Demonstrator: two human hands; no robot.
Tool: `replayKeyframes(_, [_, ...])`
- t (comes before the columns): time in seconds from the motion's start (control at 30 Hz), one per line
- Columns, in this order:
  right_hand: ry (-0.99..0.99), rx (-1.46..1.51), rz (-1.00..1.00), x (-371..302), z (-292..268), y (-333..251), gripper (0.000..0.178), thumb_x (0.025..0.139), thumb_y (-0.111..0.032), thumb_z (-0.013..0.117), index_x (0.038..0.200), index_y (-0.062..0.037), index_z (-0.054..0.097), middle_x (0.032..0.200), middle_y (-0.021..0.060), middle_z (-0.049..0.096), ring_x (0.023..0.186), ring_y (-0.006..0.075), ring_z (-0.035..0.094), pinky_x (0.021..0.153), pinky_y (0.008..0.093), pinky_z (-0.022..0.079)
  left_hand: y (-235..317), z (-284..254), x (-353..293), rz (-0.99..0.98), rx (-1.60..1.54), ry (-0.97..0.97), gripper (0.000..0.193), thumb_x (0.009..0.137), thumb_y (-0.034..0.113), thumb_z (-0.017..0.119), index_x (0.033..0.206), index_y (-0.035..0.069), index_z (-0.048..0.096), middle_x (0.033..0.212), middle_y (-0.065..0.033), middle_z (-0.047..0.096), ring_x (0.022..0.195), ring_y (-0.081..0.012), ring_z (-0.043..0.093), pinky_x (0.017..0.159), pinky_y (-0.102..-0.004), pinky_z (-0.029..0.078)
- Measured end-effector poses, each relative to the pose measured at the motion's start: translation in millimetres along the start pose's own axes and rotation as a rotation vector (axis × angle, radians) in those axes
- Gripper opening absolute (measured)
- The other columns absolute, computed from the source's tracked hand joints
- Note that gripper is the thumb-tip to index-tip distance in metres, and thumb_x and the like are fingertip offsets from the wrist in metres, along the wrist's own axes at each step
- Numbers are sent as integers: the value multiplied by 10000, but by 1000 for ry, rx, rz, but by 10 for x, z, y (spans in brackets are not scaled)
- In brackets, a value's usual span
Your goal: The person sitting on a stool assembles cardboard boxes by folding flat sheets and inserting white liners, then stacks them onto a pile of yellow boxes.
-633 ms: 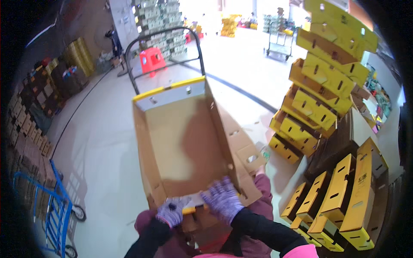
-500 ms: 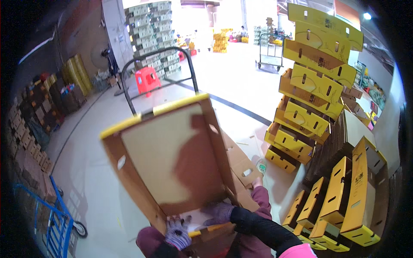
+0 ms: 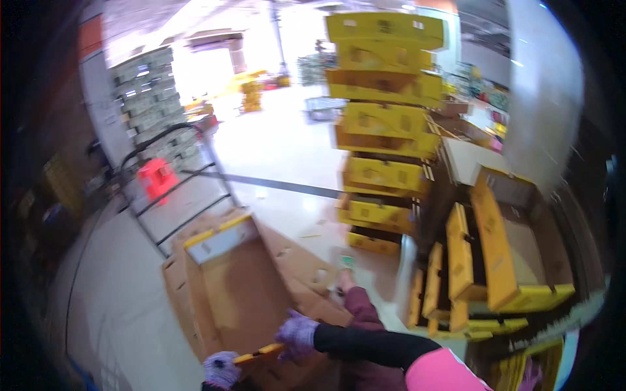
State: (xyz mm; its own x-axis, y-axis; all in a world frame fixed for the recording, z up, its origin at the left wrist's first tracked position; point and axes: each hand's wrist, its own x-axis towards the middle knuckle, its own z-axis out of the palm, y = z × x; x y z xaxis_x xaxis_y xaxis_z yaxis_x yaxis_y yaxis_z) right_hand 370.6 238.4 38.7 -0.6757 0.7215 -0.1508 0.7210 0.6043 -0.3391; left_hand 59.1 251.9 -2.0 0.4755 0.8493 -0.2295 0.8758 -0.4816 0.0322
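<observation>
Nearest me, my gloved left hand (image 3: 222, 369) and right hand (image 3: 298, 335) meet the near wall of the open cardboard box (image 3: 225, 242), which lies just ahead of the grip. Through the blur I can't tell whether either is closed on it. I'd press both corners evenly, keeping that wall square. Beyond stands a black tubular handle (image 3: 195, 218).

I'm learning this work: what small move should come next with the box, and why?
I'd probably set both hands firmly on the yellow near edge of the box before moving it: the left hand is at its near left corner, the right hand at its near right, and flat cardboard beside it might snag.
</observation>
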Motion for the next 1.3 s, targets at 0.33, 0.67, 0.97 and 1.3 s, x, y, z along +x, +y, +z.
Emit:
replayKeyframes(0.33, [345,-290,129,-947,-103,-300,200,763,-333,611,795,-143,664,803,49,601,918,250,558,791,455,446,306,-725,-59,347,-22,501,171,742,267,683,802,114,634,770,-103,639,762,-318,624,768,-469,497])
replayKeyframes(0.67, [732,-871,752,-2890,-1512,-968,189,750,-320,609,718,-134,609,701,44,573,743,224,568,624,409,406,1225,-1390,284,601,-135,802,510,791,186,669,1275,89,542,1379,-188,459,1315,-397,380,1089,-495,297])
replayKeyframes(0.97, [905,-733,1528,-3380,-1971,-531,309,795,-440,650,750,-134,652,683,91,647,673,271,652,613,418,478,931,-565,52,574,-210,501,374,799,177,680,1147,60,611,1170,-196,604,1124,-355,549,990,-412,441])
replayKeyframes(1.3, [791,-656,1700,-3613,-2017,-356,384,831,-475,607,839,-98,678,704,130,667,693,295,675,637,415,515,369,251,24,361,-433,247,355,791,178,714,1110,46,629,1074,-168,652,1010,-330,614,923,-408,489])
